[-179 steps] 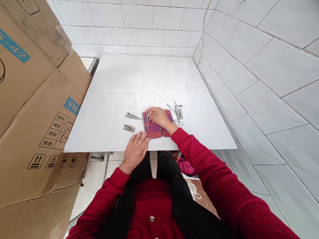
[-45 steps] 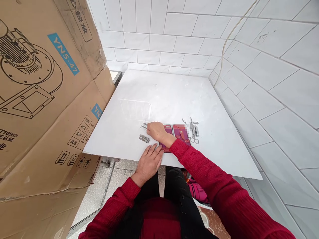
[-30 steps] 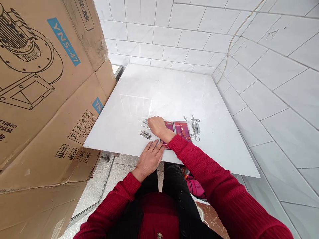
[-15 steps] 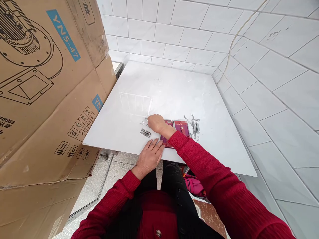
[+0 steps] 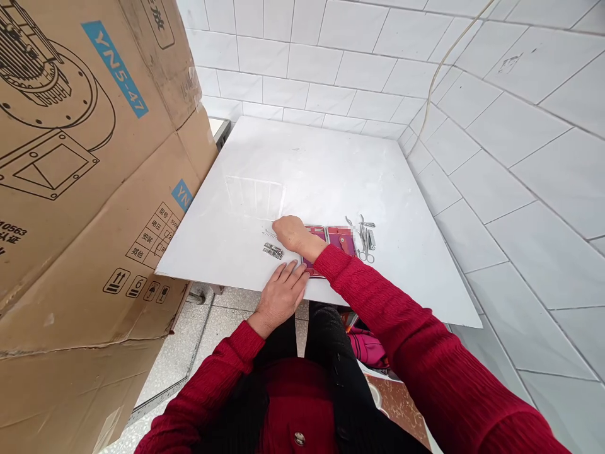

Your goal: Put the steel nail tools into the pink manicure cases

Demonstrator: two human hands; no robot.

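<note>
An opened manicure case [image 5: 341, 238] with a red and purple lining lies on the white table. My left hand [image 5: 280, 293] rests palm down at the table's front edge, fingers stretched out, the tips at the case's lower left corner. Reaching across the left half of the case, my right hand [image 5: 292, 233] is closed, its fingertips hidden beneath it. Thin metal tools [image 5: 270, 232] lie just left of that hand. Below them are small patterned metal pieces [image 5: 273, 251], perhaps nail clippers. Scissors [image 5: 365, 255] and several other metal tools [image 5: 367, 234] sit right of the case.
A big cardboard box [image 5: 108, 189] stands against the left side of the white table [image 5: 416, 277]. Tiled walls [image 5: 331, 69] rise behind and to the right, with a cable [image 5: 433, 82] in the corner. A pink bag-like item [image 5: 367, 347] is under the table's front edge.
My right hand has shifted very slightly left, still closed. My left hand keeps its place at the case's corner. The whole view has moved a little.
</note>
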